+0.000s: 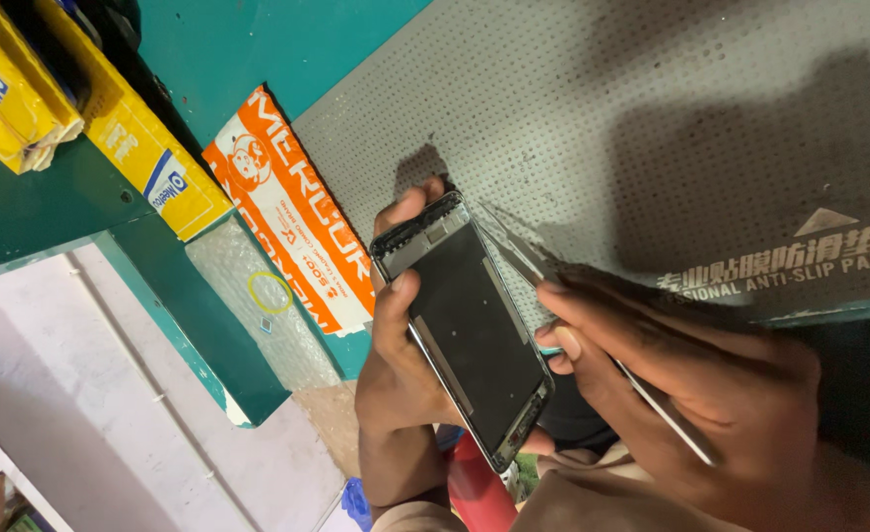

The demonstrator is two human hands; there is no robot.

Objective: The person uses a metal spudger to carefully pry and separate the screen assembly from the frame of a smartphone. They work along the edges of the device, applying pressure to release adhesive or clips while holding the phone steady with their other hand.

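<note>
Over the near edge of the grey anti-slip mat (652, 118) I see the phone frame (465, 330), back cover off, dark inner plate exposed, tilted and held clear of the mat; my left hand (396, 365) cups it from below, thumb pressed on its long edge and a fingertip curled over the top end; my right hand (711, 394) pinches slim metal tweezers (524, 258), the tips lying along the frame's far side near its upper corner. I judge the opening done, since the inside shows; whether any part is already lifted out I cannot tell, and nothing loose lies beside it, so the inner work looks barely started. Further out lie an orange-and-white packet (292, 217), bubble wrap (258, 296) and yellow boxes (130, 138) on the teal bench (287, 39).
</note>
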